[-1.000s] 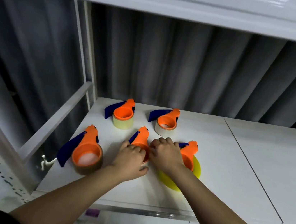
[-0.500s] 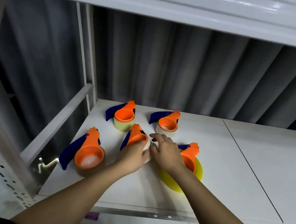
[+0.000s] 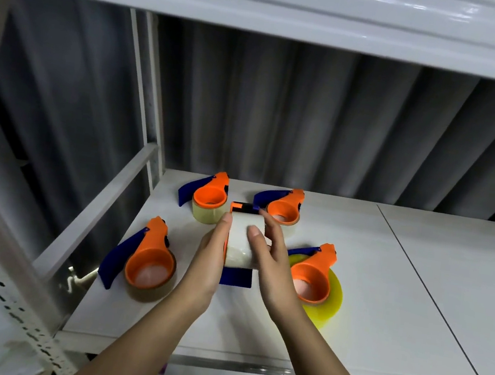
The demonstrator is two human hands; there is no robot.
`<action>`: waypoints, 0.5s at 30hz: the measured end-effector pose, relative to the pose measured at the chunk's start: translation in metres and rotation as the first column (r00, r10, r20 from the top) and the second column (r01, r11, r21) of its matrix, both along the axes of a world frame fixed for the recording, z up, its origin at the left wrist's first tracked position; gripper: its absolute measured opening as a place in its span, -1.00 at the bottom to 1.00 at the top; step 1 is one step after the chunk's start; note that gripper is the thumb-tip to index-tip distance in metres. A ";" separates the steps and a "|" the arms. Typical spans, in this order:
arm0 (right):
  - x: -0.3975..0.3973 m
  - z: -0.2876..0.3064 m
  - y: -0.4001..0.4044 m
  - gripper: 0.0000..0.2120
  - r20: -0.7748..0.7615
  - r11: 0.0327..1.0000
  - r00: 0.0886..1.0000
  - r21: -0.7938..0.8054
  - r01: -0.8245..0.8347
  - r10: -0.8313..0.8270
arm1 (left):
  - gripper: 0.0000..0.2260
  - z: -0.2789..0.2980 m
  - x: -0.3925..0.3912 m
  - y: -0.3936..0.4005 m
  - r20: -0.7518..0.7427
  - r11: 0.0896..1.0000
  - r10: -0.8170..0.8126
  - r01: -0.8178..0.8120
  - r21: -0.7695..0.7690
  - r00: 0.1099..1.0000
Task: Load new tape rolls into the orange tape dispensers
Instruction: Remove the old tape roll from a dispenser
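Observation:
Between both hands, lifted off the white shelf (image 3: 382,299), is an orange tape dispenser with a whitish tape roll (image 3: 240,243) on it, tipped on its side so the roll's face shows; its blue handle (image 3: 236,277) hangs below. My left hand (image 3: 209,261) grips its left side and my right hand (image 3: 268,259) its right side. Four more orange dispensers with blue handles lie on the shelf: one front left (image 3: 148,261) on a brownish roll, one back left (image 3: 209,196) on a pale roll, one back right (image 3: 284,208), and one on the right (image 3: 312,274) on a yellow roll (image 3: 330,305).
A white upright post and rail (image 3: 104,209) border the shelf's left side. Grey corrugated wall stands behind. Another white shelf (image 3: 264,4) hangs overhead. A seam (image 3: 427,293) splits the shelf board on the right.
The middle dispenser has been picked up off the shelf and turned on its side between both hands; before, the hands rested on it flat on the shelf.

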State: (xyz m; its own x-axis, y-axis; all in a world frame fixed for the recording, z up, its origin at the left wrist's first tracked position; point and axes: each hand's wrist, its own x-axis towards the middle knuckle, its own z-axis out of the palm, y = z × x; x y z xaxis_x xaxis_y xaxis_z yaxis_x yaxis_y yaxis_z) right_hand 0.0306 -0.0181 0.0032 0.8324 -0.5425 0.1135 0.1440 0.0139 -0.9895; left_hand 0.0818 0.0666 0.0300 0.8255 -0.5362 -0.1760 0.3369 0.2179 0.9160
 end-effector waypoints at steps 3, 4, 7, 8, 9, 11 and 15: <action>-0.008 0.001 0.005 -0.54 0.016 0.998 1.000 -0.068 0.003 -0.002 | -0.69 0.004 0.001 -0.001 -0.084 0.998 0.006 -0.012 -0.065 0.996; -0.009 0.003 0.006 -0.53 0.022 0.997 1.000 -0.073 0.001 0.001 | -0.70 0.007 0.000 -0.003 -0.102 0.996 0.015 -0.023 -0.080 0.995; -0.009 0.006 0.007 -0.61 0.000 0.999 1.000 -0.050 -0.017 0.017 | -0.69 0.009 -0.001 -0.006 -0.115 0.990 0.090 -0.102 -0.100 0.989; -0.009 0.007 0.007 -0.64 -0.003 0.999 1.000 -0.037 -0.021 0.021 | -0.70 0.009 -0.002 -0.007 -0.094 0.988 0.114 -0.123 -0.092 0.989; -0.009 0.008 0.007 -0.66 -0.001 0.999 1.000 -0.024 -0.026 0.026 | -0.71 0.008 -0.003 -0.008 -0.065 0.988 0.128 -0.133 -0.073 0.990; -0.008 0.007 0.005 -0.62 -0.003 0.999 0.999 -0.006 -0.033 0.033 | -0.73 0.007 -0.005 -0.011 -0.014 0.992 0.119 -0.119 -0.040 0.993; -0.009 0.011 -0.002 -0.66 -0.043 0.997 0.998 0.076 -0.031 0.034 | -0.72 0.005 -0.009 -0.014 0.077 0.998 0.063 -0.061 -0.017 0.995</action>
